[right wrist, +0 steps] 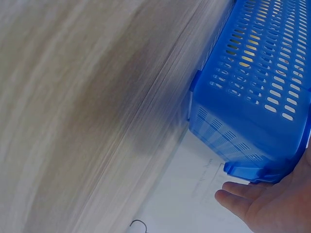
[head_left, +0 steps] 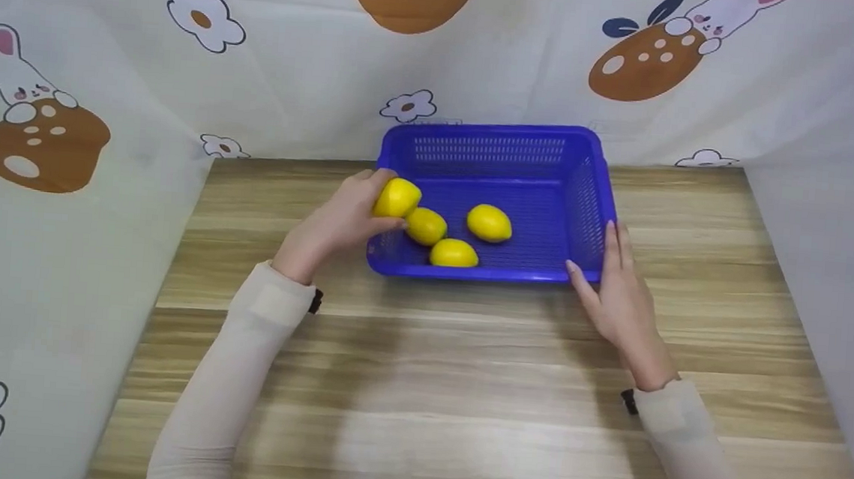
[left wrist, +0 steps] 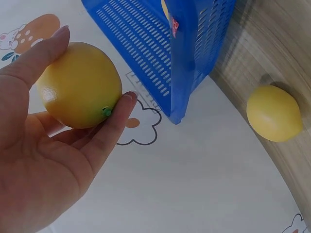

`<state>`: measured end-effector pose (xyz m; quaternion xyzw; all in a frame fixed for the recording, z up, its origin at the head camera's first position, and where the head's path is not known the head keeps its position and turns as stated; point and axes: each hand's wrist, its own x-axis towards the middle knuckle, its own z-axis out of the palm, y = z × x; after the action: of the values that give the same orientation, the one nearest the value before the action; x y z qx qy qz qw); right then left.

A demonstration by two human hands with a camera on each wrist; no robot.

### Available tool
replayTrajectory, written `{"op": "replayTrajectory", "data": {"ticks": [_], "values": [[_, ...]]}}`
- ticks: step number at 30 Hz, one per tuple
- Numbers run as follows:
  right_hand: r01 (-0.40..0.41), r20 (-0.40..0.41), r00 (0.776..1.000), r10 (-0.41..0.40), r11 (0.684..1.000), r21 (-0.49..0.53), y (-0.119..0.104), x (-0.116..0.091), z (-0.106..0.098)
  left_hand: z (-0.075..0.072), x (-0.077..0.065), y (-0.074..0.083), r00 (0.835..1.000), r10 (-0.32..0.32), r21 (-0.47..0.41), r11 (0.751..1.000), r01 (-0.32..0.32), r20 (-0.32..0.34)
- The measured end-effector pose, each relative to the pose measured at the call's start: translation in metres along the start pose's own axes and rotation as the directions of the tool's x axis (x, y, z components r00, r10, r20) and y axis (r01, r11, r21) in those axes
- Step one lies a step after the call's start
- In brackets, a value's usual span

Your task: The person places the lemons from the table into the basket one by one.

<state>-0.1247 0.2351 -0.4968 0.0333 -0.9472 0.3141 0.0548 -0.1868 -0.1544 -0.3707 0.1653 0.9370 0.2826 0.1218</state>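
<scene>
My left hand (head_left: 346,215) holds a yellow lemon (head_left: 398,198) between thumb and fingers, over the left end of a blue plastic basket (head_left: 481,275). The green stem end of the held lemon (left wrist: 80,86) shows in the left wrist view. Inside the basket are three lemons: one close by the held one (head_left: 426,227), one at the front wall (head_left: 454,253) and one nearer the middle (head_left: 489,223). At the basket's front right corner, my right hand (head_left: 622,298) grips the rim, thumb over the front edge and fingers along the right side.
Another lemon (left wrist: 274,113) lies on the wooden table outside the basket in the left wrist view; the head view does not show it. Behind the basket hangs a white printed cloth (head_left: 319,59), which also covers both sides of the table (head_left: 461,392).
</scene>
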Motion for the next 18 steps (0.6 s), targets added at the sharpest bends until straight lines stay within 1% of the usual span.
{"op": "replayTrajectory", "data": {"ticks": [9, 15, 18], "values": [[0.007, 0.003, 1.000, -0.006, 1.000, -0.007, 0.001, 0.000, -0.001, -0.002, 0.017, 0.004, 0.999, -0.025, 0.043, 0.999, 0.023, 0.027], [0.004, -0.002, 1.000, -0.004, 1.000, -0.004, 0.002, 0.000, -0.001, -0.002, 0.025, 0.009, 0.998, -0.048, 0.062, 0.997, 0.045, 0.049], [0.005, -0.002, 1.000, -0.005, 1.000, -0.005, 0.002, 0.000, -0.001, -0.001, 0.029, 0.011, 0.997, -0.048, 0.069, 0.997, 0.045, 0.054]]}}
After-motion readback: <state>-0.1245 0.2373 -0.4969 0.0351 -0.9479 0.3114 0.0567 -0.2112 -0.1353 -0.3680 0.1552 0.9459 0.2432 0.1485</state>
